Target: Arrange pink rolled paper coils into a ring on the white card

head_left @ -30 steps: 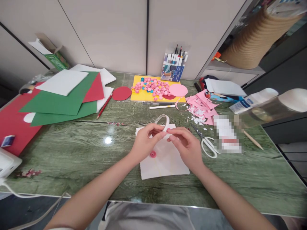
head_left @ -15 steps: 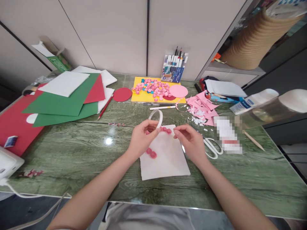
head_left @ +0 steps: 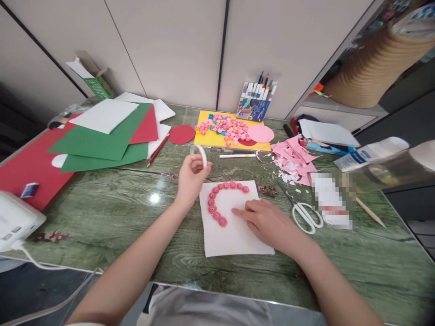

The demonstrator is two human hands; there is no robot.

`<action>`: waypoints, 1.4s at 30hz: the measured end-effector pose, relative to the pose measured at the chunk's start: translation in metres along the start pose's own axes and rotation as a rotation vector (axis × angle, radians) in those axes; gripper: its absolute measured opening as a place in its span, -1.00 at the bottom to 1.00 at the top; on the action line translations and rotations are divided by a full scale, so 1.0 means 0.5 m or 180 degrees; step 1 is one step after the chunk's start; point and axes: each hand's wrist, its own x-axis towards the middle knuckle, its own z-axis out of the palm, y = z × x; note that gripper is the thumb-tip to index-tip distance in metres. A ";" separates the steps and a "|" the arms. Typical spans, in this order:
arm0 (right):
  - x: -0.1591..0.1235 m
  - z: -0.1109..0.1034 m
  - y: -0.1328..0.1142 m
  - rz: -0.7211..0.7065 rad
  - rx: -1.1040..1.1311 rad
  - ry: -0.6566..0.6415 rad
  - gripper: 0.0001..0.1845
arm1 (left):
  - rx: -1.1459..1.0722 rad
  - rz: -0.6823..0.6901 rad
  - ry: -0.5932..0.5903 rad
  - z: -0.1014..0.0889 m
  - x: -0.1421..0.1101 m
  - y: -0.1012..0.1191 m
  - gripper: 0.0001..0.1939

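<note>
My left hand (head_left: 193,176) is closed around a white roll of tape (head_left: 200,155), raised just beyond the top left corner of a white sheet of paper (head_left: 238,242). An arc of small pink paper rosettes (head_left: 211,202) lies on that sheet, curving from its upper right round the left side. My right hand (head_left: 268,222) rests over the sheet's right side, index finger stretched out and its tip at the paper inside the arc. The other fingers are curled, and I see nothing in them. White-handled scissors (head_left: 304,215) lie right of this hand.
Many loose paper rosettes (head_left: 226,127) sit on a yellow sheet (head_left: 204,141) at the back. Pink paper scraps (head_left: 294,156) are at right, beside a pencil (head_left: 370,212) and a bottle (head_left: 390,165). Coloured sheets (head_left: 98,138) and a white plugged-in device (head_left: 18,222) occupy the left.
My left hand has moved left and away from the sheet with the tape roll, uncovering the rosette arc. My right hand has come down, its pinch opened into a pointing finger. The view has shifted slightly.
</note>
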 end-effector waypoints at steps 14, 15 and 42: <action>-0.057 -0.035 0.161 0.2131 -0.1521 0.1089 -0.69 | 0.1870 0.0760 -0.0340 0.006 -0.006 -0.019 -0.83; -0.065 -0.038 0.176 0.2279 -0.1496 0.1284 -0.69 | 0.1869 0.0758 -0.0336 0.007 -0.007 -0.016 -0.83; 0.012 0.004 0.071 0.0989 0.0918 0.2278 -0.51 | 0.2588 0.1876 -0.0861 0.020 -0.057 0.013 -0.87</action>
